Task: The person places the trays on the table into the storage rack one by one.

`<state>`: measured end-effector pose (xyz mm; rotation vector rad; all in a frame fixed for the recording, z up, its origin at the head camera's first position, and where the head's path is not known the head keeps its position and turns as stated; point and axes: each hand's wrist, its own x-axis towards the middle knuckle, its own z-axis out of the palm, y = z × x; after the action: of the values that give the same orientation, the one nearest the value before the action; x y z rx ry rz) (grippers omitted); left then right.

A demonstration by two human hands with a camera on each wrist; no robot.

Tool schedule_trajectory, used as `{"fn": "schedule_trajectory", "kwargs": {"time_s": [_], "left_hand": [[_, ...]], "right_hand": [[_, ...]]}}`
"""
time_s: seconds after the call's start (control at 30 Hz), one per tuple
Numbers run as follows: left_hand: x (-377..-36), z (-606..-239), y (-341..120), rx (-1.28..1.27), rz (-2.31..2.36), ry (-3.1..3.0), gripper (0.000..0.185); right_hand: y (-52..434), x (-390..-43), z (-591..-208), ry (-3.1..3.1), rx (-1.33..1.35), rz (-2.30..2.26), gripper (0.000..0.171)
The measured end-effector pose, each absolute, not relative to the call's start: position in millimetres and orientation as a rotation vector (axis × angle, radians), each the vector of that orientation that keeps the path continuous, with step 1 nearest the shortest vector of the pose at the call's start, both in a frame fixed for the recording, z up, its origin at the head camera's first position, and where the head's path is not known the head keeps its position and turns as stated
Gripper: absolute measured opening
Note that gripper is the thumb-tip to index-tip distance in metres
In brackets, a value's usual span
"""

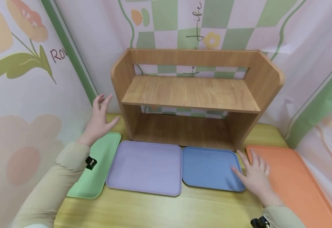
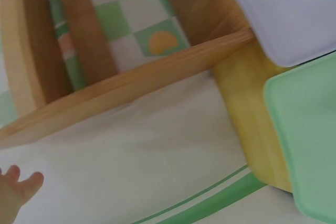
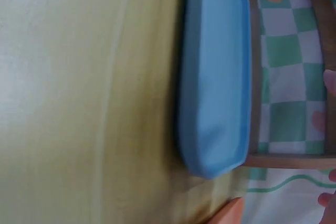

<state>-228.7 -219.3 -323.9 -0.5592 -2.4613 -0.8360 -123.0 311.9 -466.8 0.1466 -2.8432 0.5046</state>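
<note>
My left hand is raised in the air to the left of the wooden shelf, fingers spread and holding nothing. Below it lies the green tray. The right hand hovers between the blue tray and the orange tray, its fingers apart with nothing in them. In the left wrist view, fingertips of the left hand show at the lower left, beside the shelf's side panel. Only bits of the right fingers appear at the right edge of the right wrist view.
A purple tray lies between the green and blue ones, before the two-level shelf. All stand on a yellowish wooden table. Printed curtains close in the left, back and right sides.
</note>
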Motion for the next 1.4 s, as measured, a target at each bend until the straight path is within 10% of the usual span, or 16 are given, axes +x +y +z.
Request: {"fn": "schedule_trajectory", "kwargs": {"time_s": [1.4], "left_hand": [[-296,-262,-215,-0.328,-1.55,-2.469,0.078]], "right_hand": [[316,-133,-517,-3.089,0.1,0.653,0.102]]}}
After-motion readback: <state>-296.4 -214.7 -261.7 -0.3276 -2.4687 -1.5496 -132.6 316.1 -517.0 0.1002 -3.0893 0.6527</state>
